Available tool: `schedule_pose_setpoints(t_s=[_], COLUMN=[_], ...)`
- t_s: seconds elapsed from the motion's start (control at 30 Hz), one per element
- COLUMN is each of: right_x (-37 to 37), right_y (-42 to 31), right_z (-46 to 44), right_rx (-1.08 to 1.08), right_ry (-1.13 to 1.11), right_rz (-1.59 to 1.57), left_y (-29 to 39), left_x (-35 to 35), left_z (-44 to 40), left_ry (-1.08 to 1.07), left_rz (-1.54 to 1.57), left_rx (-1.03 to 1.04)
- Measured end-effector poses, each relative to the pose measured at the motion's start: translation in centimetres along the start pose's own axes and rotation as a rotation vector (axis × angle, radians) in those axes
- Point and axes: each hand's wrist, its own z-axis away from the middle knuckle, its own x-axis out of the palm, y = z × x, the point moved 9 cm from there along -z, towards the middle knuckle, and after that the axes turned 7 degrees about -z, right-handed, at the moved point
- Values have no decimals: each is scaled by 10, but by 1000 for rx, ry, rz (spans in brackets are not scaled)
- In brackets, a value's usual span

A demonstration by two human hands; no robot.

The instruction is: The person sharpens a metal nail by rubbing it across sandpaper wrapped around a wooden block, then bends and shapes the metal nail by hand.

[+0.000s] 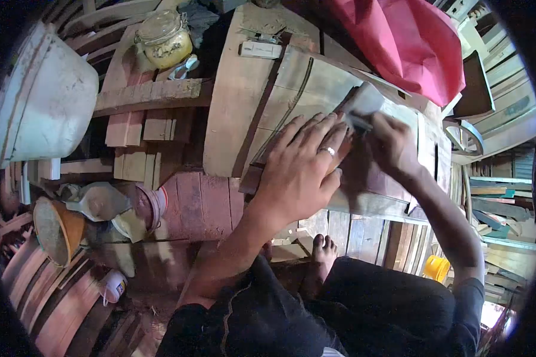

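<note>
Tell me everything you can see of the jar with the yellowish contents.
The jar is squat and rounded, its see-through walls looking like glass or clear plastic. A lid appears to be on, with what looks like a clasp beside it. I can't tell what the yellowish contents are. It seems to stand upright on wooden boards, at the picture's upper left. Neither the left hand nor right hand touches it.

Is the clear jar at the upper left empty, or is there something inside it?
Not empty: something yellowish shows through the side of the clear jar. Exactly how full, I cannot tell.
</note>
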Motion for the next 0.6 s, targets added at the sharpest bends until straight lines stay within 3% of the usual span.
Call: schedule_pose_setpoints(t_s=[0.07, 0.17, 0.2, 0.27, 0.4, 0.47, 0.53, 0.6], right_x=[4, -13, -20, -25, 0, -9, -24, -25], right_y=[-29, 8, 32, 24, -25, -18, 19, 51], right_z=[-4, -11, -14, -15, -10, -15, -19, -23], right_rx=[-140, -46, 148, -7, -120, -97, -60, 158], right_ry=[-166, 39, 61, 198, -155, -123, 44, 31], right_rz=[10, -32, 39, 25, 34, 67, 79, 116], left_y=[1, 0, 0, 0, 0, 1, 0, 0], left_x=[2, 0, 0, 0, 2, 1, 1, 0], left_z=[0, 1, 0, 2, 1, 0, 0, 1], left_ry=[-8, -10, -9, -9, -29, -30, -29, -27], left_rz=[-1, -29, -33, -8, -16, -24, -26, -28], left_rx=[10, -6, -7, -5, -14, -2, -4, -13])
